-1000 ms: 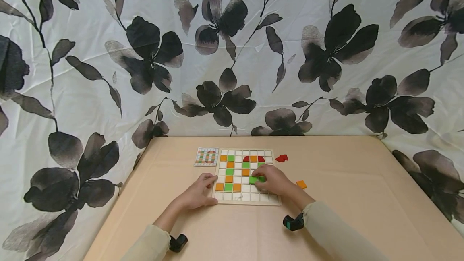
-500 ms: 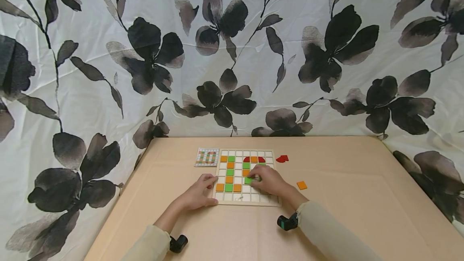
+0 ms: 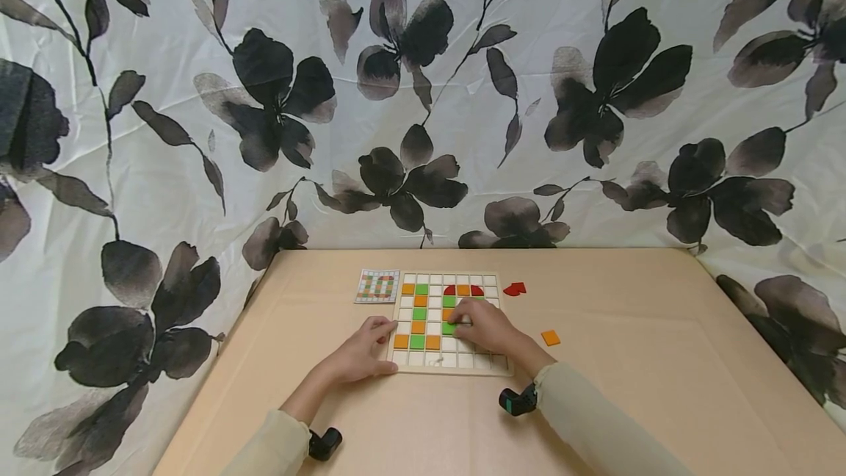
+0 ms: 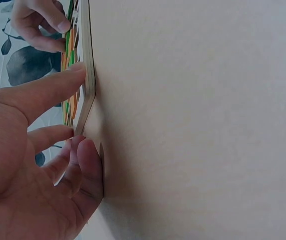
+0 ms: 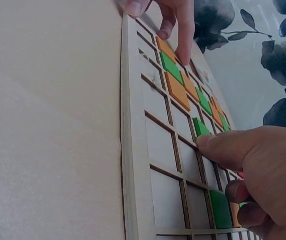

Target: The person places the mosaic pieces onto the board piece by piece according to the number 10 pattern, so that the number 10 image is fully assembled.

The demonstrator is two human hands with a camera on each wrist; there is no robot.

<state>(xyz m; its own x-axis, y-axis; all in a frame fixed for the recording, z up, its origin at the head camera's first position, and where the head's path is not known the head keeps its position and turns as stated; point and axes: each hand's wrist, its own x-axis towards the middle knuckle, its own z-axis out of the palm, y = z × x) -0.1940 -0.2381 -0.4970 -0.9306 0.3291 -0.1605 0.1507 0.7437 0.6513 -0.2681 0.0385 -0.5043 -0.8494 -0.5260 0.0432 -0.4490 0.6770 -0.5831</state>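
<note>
A wooden grid board [image 3: 436,369] holds orange, green and red tiles in some of its squares. At its left side my left hand [image 3: 360,351] steadies it, thumb against the near corner and a finger along the left edge. The left wrist view shows that left hand [image 4: 27,150] with its thumb on the board's rim. Over the right half, my right hand [image 3: 490,325] pinches a green tile [image 3: 449,329] at a square below an orange tile. Close up, the right thumb touches this green tile [image 5: 201,127]; the other fingertips on it are hidden.
A small pattern card [image 3: 377,287] lies beyond the board's left corner. Red pieces [image 3: 514,289] lie beside the right edge, and a loose orange tile [image 3: 551,338] is farther right. Behind the table [image 3: 634,358] hangs a floral cloth [image 3: 502,116].
My right hand has shifted left across the board, bringing the green tile to the square below the orange one. The left hand has stayed in place.
</note>
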